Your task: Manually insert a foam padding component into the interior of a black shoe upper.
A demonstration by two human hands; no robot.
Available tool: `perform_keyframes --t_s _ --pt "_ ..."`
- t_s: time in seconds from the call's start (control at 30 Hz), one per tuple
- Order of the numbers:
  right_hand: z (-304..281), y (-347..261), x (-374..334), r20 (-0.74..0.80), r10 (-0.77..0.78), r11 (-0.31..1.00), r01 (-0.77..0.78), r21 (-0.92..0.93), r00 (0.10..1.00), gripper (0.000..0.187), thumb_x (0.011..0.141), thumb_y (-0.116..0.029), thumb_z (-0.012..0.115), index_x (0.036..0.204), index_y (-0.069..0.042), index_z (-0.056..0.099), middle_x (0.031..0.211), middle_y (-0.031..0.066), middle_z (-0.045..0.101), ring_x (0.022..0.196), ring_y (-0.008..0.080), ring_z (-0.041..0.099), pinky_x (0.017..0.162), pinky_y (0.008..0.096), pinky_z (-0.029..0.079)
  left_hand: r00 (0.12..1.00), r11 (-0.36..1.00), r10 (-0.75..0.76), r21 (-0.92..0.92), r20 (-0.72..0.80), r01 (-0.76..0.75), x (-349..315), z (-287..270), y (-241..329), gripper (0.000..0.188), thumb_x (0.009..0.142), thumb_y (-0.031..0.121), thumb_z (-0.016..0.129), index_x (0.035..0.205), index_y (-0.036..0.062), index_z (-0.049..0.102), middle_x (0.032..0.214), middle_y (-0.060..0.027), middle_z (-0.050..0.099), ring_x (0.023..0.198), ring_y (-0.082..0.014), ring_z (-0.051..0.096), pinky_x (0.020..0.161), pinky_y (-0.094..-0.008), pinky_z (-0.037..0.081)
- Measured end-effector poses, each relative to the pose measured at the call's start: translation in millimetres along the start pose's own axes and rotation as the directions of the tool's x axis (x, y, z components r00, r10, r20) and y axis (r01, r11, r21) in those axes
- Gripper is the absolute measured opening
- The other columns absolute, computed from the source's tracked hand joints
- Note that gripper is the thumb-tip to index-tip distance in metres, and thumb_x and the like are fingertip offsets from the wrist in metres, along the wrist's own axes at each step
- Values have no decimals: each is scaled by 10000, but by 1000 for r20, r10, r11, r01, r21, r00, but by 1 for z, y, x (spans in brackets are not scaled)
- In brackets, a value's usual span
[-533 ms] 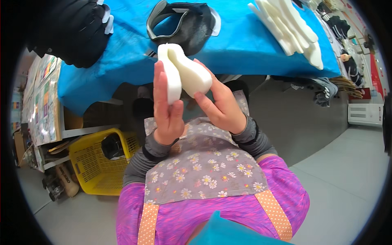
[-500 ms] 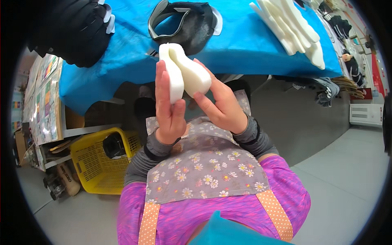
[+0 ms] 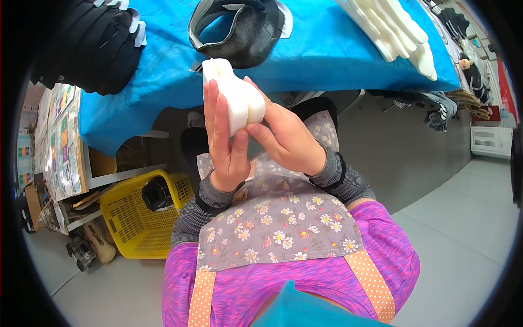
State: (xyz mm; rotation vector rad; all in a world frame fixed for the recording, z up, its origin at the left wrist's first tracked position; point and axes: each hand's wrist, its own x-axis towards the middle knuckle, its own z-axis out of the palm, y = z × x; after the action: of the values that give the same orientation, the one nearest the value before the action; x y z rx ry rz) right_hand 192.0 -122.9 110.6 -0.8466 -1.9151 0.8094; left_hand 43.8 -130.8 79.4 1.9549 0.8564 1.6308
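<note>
Upright between my palms are two white foam pads (image 3: 231, 90), narrow at the top and rounded lower down, pressed face to face. My left hand (image 3: 224, 150) lies along their left side with fingers straight and thumb at the bottom edge. From the other side, my right hand (image 3: 291, 139) presses on them with its fingers behind and thumb in front. Just beyond them, a black padded piece (image 3: 253, 41) with a grey-lined round opening and a white tab rests on a blue-covered table (image 3: 163, 71).
More long white foam pieces (image 3: 389, 30) lie at the table's far right. A stack of black pieces with white tabs (image 3: 92, 49) stands at the left. On the floor, a yellow basket (image 3: 136, 240) holds a black item. A white heater-like box (image 3: 490, 143) stands far right.
The gap between the two foam pads has closed. My right hand has moved slightly left, toward my left hand, and the pads have turned a little.
</note>
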Motion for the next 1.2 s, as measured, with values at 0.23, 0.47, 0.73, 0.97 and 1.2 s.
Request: perform_keyframes --t_s 0.23,0.47,0.73,0.97,1.2 --pt "2 2 0 -4 -4 1000 4 13 1000 617 889 -194 542 1386 42 263 917 211 588 829 360 568 748 394 451 1000 1000 -11 18 8 11 -3 1 -1 523 952 124 353 1441 50 186 1515 -168 80 1381 -333 157 1092 -442 196" --pt "3 4 0 -47 -36 999 36 8 998 646 876 -231 563 1385 37 269 967 223 587 862 362 575 766 381 456 997 991 71 115 19 -72 -6 9 -6 728 840 208 482 1438 -12 132 1482 -280 57 1378 -444 30 1084 -553 80" --pt "-4 11 -5 -128 439 787 -312 533 889 417 774 -163 729 1081 -8 494 968 65 591 901 107 553 762 270 471 938 982 34 164 345 -96 8 -8 -6 758 822 385 455 1412 -34 230 1489 -226 153 1385 -397 116 1099 -473 76" --pt "-30 9 2 -114 387 780 -258 570 915 371 810 -37 648 1140 -6 482 1051 46 564 992 104 526 844 255 443 889 784 -449 -436 93 442 27 -12 -17 558 891 220 594 1336 -12 351 1302 -138 449 1194 -238 454 1007 -344 340" --pt "-89 7 37 -341 225 787 36 616 913 408 898 -112 543 1252 60 436 1213 153 538 1137 240 517 957 397 416 757 899 -432 -306 -491 315 73 -12 -66 558 880 248 597 1300 -30 355 1253 -155 412 1198 -231 375 993 -333 323"
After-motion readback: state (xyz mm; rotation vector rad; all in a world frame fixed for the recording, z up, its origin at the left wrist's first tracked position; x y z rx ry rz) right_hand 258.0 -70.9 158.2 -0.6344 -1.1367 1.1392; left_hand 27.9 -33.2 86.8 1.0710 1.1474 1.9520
